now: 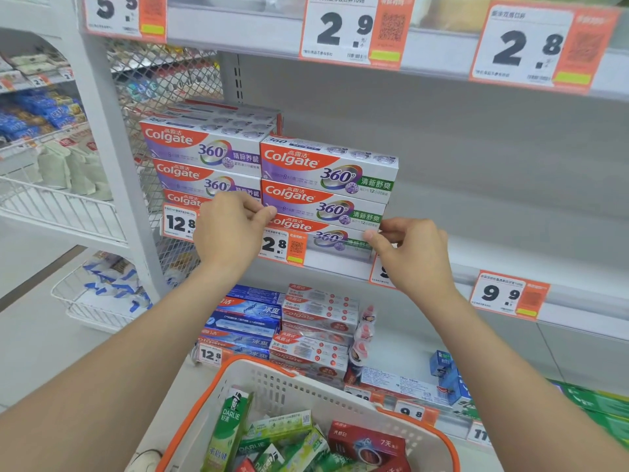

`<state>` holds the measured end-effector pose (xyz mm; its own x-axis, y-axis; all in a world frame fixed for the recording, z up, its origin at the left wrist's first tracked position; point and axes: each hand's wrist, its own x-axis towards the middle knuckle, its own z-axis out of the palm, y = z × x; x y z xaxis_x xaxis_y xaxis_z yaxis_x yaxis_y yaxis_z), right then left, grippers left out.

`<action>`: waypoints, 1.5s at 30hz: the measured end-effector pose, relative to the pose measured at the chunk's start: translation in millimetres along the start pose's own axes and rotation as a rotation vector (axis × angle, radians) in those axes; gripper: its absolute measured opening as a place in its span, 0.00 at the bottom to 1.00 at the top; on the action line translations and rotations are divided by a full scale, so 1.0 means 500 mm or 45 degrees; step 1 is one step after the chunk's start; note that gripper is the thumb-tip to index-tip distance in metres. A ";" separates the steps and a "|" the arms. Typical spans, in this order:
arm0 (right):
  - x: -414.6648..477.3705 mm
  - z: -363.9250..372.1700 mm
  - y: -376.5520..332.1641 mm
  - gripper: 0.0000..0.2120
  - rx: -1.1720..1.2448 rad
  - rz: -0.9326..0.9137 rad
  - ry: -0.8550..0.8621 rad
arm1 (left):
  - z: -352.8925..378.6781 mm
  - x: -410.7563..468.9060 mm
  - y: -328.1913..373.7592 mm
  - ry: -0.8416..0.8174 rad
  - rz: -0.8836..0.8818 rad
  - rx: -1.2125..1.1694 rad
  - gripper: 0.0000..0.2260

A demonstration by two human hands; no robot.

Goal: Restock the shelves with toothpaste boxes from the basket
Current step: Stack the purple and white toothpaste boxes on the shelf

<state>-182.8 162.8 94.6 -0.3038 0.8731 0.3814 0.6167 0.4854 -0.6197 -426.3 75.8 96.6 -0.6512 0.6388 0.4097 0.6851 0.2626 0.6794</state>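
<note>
Head view, both arms raised to the middle shelf [340,267]. Left hand [235,229] curled, pinching the left end of the lowest Colgate box [326,238]; right hand [408,250] pinching its right end. Just above both hands, two more boxes of the same green-labelled stack [326,168]; directly left of the left hand, a purple-labelled stack [204,155]. Probably the squaring step, with the box already lying on the shelf. Next: let go, reach down to the basket [289,383] below the wrists, take one of the Darlie boxes [231,424]. Calls for a free place, probably right of the right hand.
</note>
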 end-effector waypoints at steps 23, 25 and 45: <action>0.012 -0.006 -0.034 0.10 0.283 -0.132 0.290 | -0.007 0.003 0.024 0.220 0.188 -0.116 0.08; 0.012 -0.006 -0.034 0.11 0.282 -0.127 0.292 | -0.007 0.004 0.025 0.228 0.159 -0.155 0.09; -0.018 0.070 -0.239 0.13 -0.238 -0.763 0.366 | -0.090 0.070 -0.071 0.288 0.142 -0.070 0.27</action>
<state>-279.4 98.5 141.3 -0.4427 0.3973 0.8038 0.5252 0.8415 -0.1267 -488.1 56.3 114.3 -0.6335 0.4821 0.6052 0.7418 0.1559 0.6523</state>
